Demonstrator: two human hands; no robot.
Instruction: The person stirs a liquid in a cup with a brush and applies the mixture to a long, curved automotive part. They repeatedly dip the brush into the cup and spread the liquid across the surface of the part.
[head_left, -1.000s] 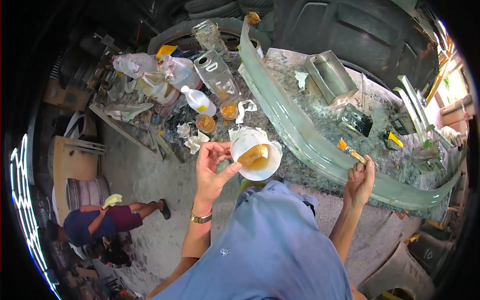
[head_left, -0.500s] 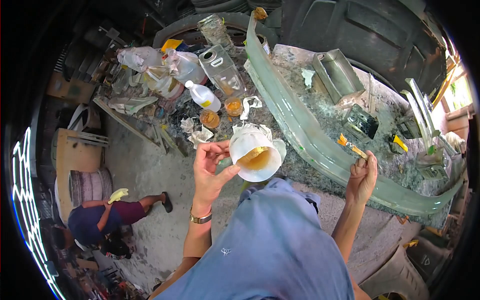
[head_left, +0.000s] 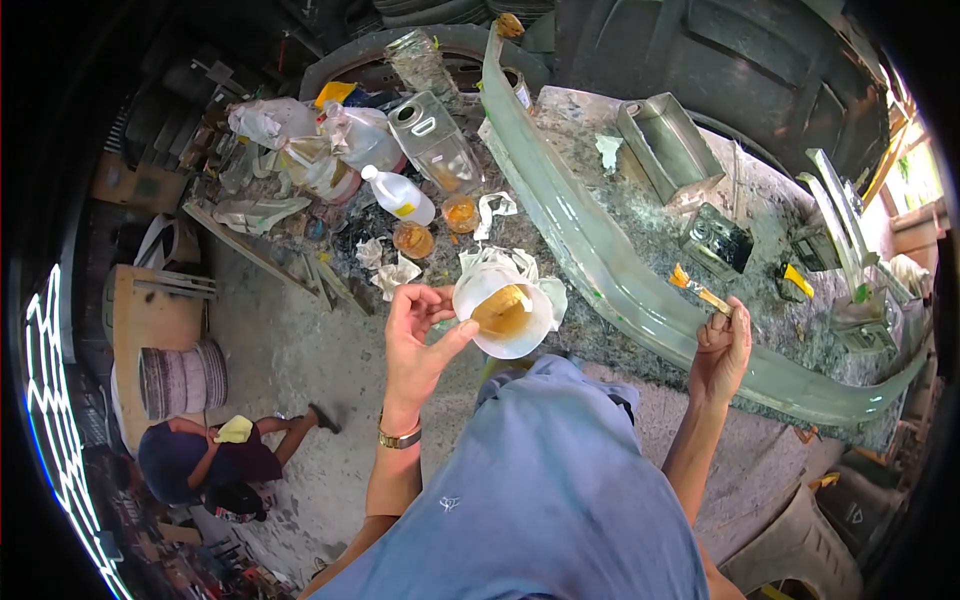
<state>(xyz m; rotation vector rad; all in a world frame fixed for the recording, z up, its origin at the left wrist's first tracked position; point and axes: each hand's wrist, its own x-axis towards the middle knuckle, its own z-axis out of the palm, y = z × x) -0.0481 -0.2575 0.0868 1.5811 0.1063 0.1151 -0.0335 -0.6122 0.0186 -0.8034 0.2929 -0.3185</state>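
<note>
My left hand grips a white translucent plastic cup by its side, thumb at the rim. Amber liquid lies inside the tilted cup. Between the fingers of my right hand is a paintbrush with orange-stained bristles, pointing up and left. Below and around the brush runs a long, curved, pale green glossy molded strip, lying across the workbench. White crumpled cloth shows just behind the cup. The brush and cup are well apart.
On the workbench stand a white bottle, two small cups of orange material, a clear jug, a metal tray and a dark-stained tin. Another person holds a yellow cloth at lower left.
The cup in my left hand has tipped slightly, showing more of the liquid. My right hand with the paintbrush has barely moved. The other person's hands and cloth have shifted.
</note>
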